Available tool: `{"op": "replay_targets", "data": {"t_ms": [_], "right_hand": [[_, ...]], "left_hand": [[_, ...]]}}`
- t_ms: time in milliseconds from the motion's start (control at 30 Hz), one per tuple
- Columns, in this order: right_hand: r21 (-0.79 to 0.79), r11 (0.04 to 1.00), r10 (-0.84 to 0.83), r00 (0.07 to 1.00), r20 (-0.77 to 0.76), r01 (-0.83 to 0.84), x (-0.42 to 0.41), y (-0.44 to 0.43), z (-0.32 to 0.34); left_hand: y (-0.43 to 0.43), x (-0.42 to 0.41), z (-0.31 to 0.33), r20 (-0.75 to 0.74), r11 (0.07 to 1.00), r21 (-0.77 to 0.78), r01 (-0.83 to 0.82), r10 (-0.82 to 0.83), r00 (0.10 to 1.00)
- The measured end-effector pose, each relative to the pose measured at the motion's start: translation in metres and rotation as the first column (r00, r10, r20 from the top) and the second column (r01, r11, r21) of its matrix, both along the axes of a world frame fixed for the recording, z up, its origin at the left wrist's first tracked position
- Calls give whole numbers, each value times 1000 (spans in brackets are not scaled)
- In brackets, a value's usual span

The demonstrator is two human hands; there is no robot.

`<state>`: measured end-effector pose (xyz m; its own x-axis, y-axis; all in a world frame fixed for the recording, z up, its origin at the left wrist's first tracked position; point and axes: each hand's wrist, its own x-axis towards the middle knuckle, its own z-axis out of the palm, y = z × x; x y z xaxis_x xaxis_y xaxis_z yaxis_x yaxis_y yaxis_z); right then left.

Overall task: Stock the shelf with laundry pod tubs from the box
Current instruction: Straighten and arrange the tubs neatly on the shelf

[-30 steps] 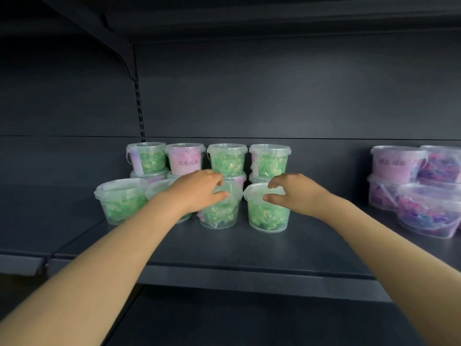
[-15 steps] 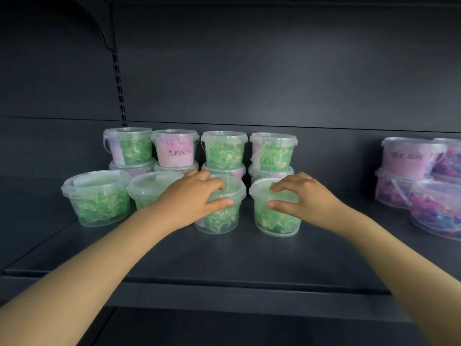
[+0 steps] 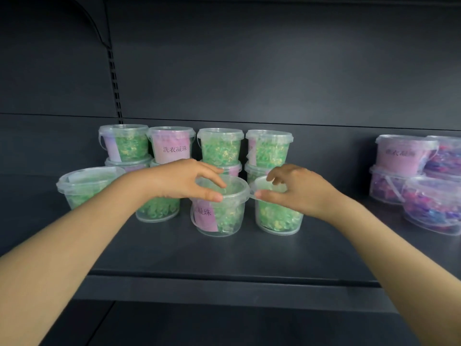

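Clear tubs of green laundry pods stand on the dark shelf. My left hand grips the lid rim of a front tub with a pink label, thumb at the front edge and fingers on top. My right hand holds the lid of the front tub next to it, thumb on the left rim and fingers curled over the top. Both tubs sit on the shelf. Two more green tubs stand to the left, one partly behind my left wrist. The box is out of sight.
Behind the front row, green tubs stand stacked two high against the back panel. Purple pod tubs fill the shelf's right end. A slotted upright rises at the back left. Bare shelf lies in front of the tubs.
The camera has come closer. My left hand has drawn back to the lid's left edge, and the tub's pink label now shows. My right hand stays on its tub.
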<state>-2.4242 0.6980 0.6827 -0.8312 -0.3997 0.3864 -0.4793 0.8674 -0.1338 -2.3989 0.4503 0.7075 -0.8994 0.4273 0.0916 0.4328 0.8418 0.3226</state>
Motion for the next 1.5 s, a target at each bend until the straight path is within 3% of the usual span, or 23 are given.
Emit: {"op": "replay_targets", "data": {"t_ms": [67,167,300,467,567,633,700,800,933,1100,1200,1333,1500], "right_hand": [[189,980,-30,987,-159,60,-2,-12,-6],[142,990,10,978,-207,20,-4,-11,-11],[40,996,87,990,-113,-83,-2,4,-11],[-111,974,212,966,148,-197,-2,27,-6],[-184,972,186,957,224,-146,0,29,1],[-244,968,104,982,155,-64,3,15,2],[-106,994,-15,1000,-6,14,3,-3,-2],[124,992,-20,991,-135,37,-1,-16,-12],[-5,993,118,992,-35,-118,-5,5,-12],[-174,964,237,943,233,-199,-4,33,0],[-240,965,152,975,164,-110,-3,21,0],[-45,997,59,996,-73,-63,-4,-3,-18],[-263,956,154,985,81,-128,-3,17,-15]], "left_hand": [[-2,-2,-5,34,1000,-5,-4,4,999],[1,-2,-15,-36,999,23,-37,38,999],[8,0,-26,-178,995,9,-102,102,979],[15,-1,-35,-309,984,42,-175,179,934],[9,-2,-29,-211,990,66,-124,136,968],[2,-3,-22,-136,996,38,-84,89,987],[-3,-3,-17,-90,998,13,-63,64,994],[-5,-3,-17,-79,998,20,-65,67,995],[-1,-2,-27,-158,995,61,-76,85,984],[5,0,-35,-228,992,81,-102,118,967],[1,0,-26,-145,990,111,-88,104,984],[-8,-3,-15,-57,991,117,-70,77,995],[-12,-5,-22,-81,995,92,-46,54,995]]}}
